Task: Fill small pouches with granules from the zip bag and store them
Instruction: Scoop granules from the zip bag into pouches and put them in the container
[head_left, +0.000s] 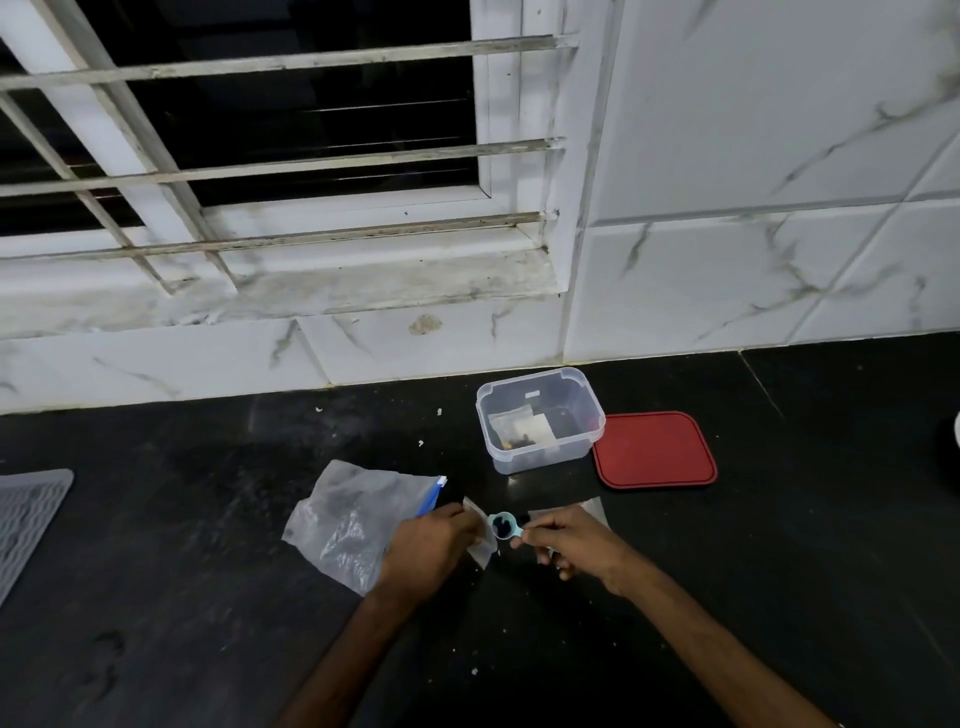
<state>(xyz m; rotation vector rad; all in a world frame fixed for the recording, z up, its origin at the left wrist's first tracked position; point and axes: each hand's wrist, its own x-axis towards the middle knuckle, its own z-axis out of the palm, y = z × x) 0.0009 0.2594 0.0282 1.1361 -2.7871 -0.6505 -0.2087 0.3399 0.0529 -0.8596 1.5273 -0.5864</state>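
On the black counter lies a clear zip bag (349, 519) with a blue slider, holding dark granules. My left hand (434, 540) pinches a small clear pouch (480, 543) just right of the bag. My right hand (571, 540) grips the handle of a small light-blue scoop (503, 525) with dark granules in its bowl, held at the pouch's mouth. Another small pouch (589, 506) lies behind my right hand. A clear plastic box (540, 418) farther back holds filled pouches.
A red lid (654, 449) lies flat to the right of the box. A grey ribbed mat (26, 519) sits at the left edge. White crumbs dot the counter. A tiled wall and a barred window rise behind.
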